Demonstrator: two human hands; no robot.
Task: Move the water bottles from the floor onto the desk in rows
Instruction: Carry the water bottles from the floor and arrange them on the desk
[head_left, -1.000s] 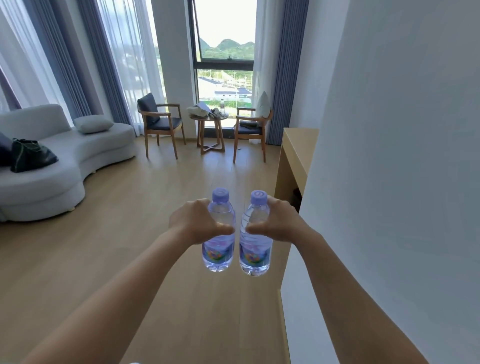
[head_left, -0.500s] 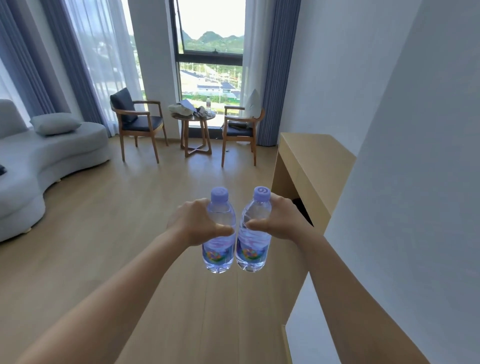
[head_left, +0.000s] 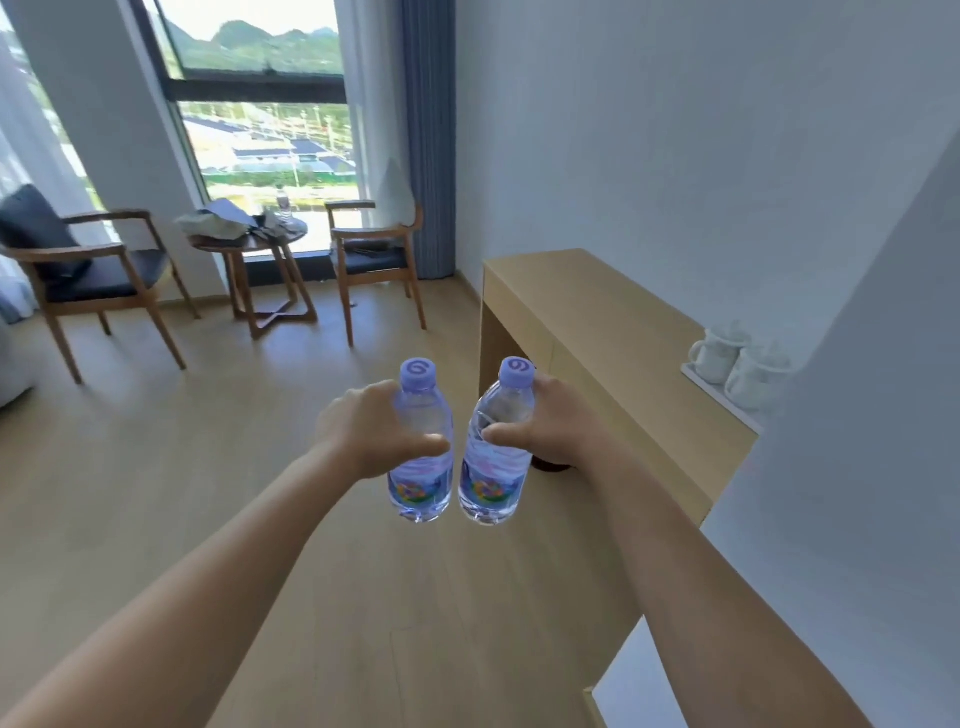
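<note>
Left hand (head_left: 363, 431) grips left bottle (head_left: 421, 457), right hand (head_left: 550, 426) grips right bottle (head_left: 496, 457); both upright, side by side, held over the floor. Table (head_left: 597, 322) at 2 o'clock, two mugs (head_left: 737, 364) on it.

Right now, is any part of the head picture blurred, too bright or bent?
Head view: the white mugs on the desk are smeared; the window glares, washing out the curtains; wide-angle bends the wall lines; both bottles, left and right, stay sharp.

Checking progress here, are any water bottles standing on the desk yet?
No: the desk carries only white mugs on a tray, while the left hand and right hand each hold a bottle in the air.
</note>
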